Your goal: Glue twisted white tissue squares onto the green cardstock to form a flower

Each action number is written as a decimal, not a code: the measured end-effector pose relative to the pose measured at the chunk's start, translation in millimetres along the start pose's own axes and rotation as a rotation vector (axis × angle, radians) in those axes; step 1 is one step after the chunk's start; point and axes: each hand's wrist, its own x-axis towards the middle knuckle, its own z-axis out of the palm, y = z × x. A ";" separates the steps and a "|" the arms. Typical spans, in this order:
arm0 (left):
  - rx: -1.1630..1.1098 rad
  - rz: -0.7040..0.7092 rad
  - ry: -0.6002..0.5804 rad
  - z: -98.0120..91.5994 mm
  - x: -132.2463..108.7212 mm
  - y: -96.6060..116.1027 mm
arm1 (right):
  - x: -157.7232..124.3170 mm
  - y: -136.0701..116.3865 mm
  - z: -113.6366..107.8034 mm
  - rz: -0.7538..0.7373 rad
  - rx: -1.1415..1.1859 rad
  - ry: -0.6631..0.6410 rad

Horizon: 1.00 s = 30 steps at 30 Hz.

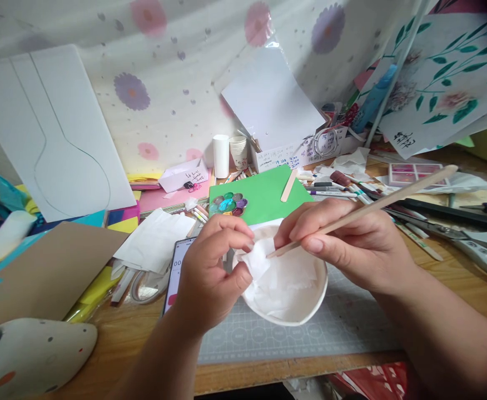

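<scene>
Over the bowl (pixel 319 286), your left hand (pixel 208 272) pinches the tissue (pixel 258 262); your right hand (pixel 352 244) pinches the stick (pixel 377 206), tip at the tissue. Excess pressure may tear the tissue; a loose left pinch may let it fold. Below, the bowl sits on the mat (pixel 243 340); a bumped rim could shift it.

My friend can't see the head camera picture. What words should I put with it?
Over a white bowl, a person's right hand holds a wooden stick, its tip at white tissue pinched by the left hand. Behind the bowl, a flower-shaped paint palette lies on a green sheet; a gray cutting mat is below.
</scene>
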 end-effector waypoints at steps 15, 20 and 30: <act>-0.418 -0.252 0.017 2.7 -2.4 -5.0 | -2.6 11.3 -8.2 0.093 0.176 0.070; -0.442 -0.140 -0.107 -7.6 3.9 4.0 | -0.1 14.4 -16.2 0.143 0.217 0.142; -0.193 -0.023 -0.431 -21.5 -16.2 35.6 | 1.0 17.4 -19.9 0.180 0.246 0.061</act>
